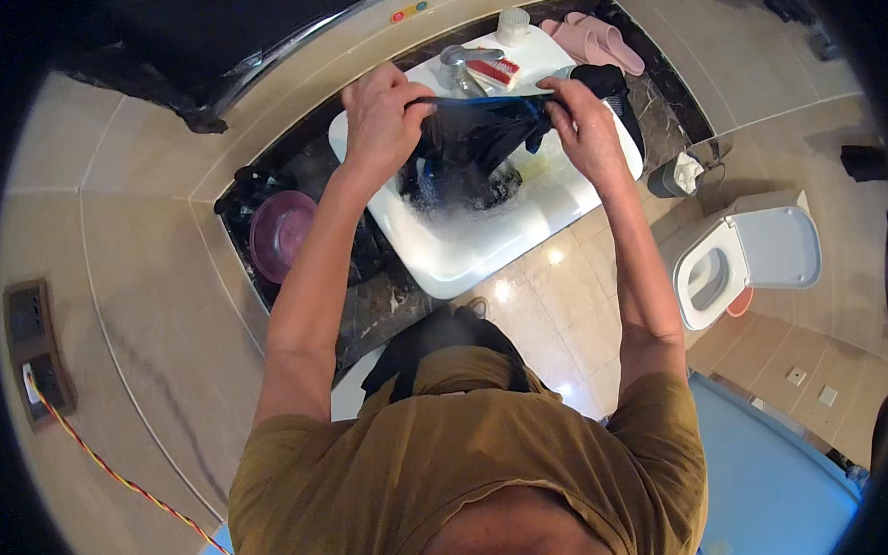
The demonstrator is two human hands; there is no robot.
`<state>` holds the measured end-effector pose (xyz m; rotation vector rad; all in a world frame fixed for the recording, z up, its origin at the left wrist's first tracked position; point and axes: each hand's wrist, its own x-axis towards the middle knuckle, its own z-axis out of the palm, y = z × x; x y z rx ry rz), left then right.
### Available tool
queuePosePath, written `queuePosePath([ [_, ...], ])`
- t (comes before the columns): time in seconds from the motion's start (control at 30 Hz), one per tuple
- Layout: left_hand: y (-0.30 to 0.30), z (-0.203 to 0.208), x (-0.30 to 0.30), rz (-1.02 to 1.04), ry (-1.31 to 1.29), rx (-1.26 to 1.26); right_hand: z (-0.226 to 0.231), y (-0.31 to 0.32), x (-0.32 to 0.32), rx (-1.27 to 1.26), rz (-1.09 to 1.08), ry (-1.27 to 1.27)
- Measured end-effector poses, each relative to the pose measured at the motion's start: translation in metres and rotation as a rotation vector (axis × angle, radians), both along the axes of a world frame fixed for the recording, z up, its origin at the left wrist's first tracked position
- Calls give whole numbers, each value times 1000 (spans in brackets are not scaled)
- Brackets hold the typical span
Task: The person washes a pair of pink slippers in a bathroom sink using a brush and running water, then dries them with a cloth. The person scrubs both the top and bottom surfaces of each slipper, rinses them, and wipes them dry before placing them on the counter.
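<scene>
Pinches one end of the blue edge of a wet-looking black cloth [463, 135] between thumb and fingers of the left hand [385, 123]. Pinches the other end likewise with the right hand [585, 126], drawing the edge nearly straight from hand to hand. Holds the cloth above the white basin [463, 255], with the lower folds down in dark, splashing water [497, 191] inside the basin.

Looks, by judgement, like the middle of a hand wash: wetted and opened out already, but not yet lifted clear of the basin, wrung or set aside. Gives no sure sign of how clean the cloth is.

At the far rim of the basin, includes a metal tap [468, 54], a red brush [496, 72] with pale bristles just beside it, and a ribbed white cup [513, 26]. Past the far right corner of the basin, shows pink slippers [597, 43]. Beside the right end of the basin, shows bunched dark fabric [608, 81].

Around the basin, reveals a dark, veined counter [391, 314], bearing a purple bowl [278, 236] to the left. Right of the basin, takes in a small bin [664, 180] with white lining, then a toilet [699, 303] with lid raised. Below the basin, opens onto a shiny tiled floor [561, 273]. Well left of the basin, includes a wall socket panel [39, 331] with a twisted red-and-yellow cord [128, 476].
</scene>
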<state>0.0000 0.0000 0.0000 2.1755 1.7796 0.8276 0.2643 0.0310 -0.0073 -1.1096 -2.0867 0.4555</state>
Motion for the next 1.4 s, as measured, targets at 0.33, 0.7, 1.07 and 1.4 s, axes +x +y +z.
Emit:
queuePosePath([
  [0.33,0,-30,37,-9,-883,-112,21,-2,-40,-159,-39,592],
  [0.7,-40,-120,31,185,-1450,-508,-56,-3,-84,-265,182,2],
  [1.07,-34,-95,7,433,-1523,-504,-107,82,-64,215,-211,-556],
  [1.4,-22,-49,17,112,-1823,-447,-126,6,-57,-277,-254,87],
])
